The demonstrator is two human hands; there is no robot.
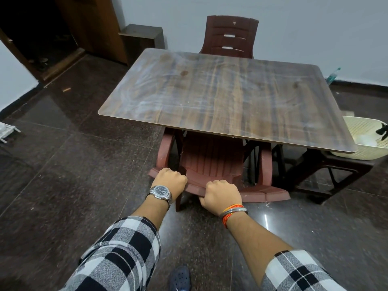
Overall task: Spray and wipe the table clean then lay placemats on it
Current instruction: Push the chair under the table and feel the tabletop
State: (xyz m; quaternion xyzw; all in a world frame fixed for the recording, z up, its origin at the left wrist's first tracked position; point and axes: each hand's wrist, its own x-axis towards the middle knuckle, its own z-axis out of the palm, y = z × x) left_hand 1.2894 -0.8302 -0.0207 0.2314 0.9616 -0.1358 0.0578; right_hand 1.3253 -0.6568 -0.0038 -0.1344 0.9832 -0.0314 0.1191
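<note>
- Both hands are clenched on the top rail of the near chair point(210, 162), which sits tucked under the near edge of the counter point(231, 97).
- The left hand point(170, 180) wraps the rail at its left end, by the armrest; the right hand point(220, 194) wraps it near the middle, thumb underneath. Neither has room for anything else.
- From the hands the counter lies at 12 o'clock, its long axis running from 10 to 4 o'clock across the view, so the chair stands between the person and the surface.
- The top is bare of placemats and shows pale swirled streaks, which I judge to be wipe marks or film; I cannot tell whether it is wet.
- A bottle point(333, 75), perhaps the spray, stands on the floor past the far right corner at 2 o'clock. A cream basket point(361, 141) rests on a low stool at 3 o'clock; its contents are unclear.
- The right hand is nearer both.
- A second chair point(230, 36) stands at the far side.
</note>
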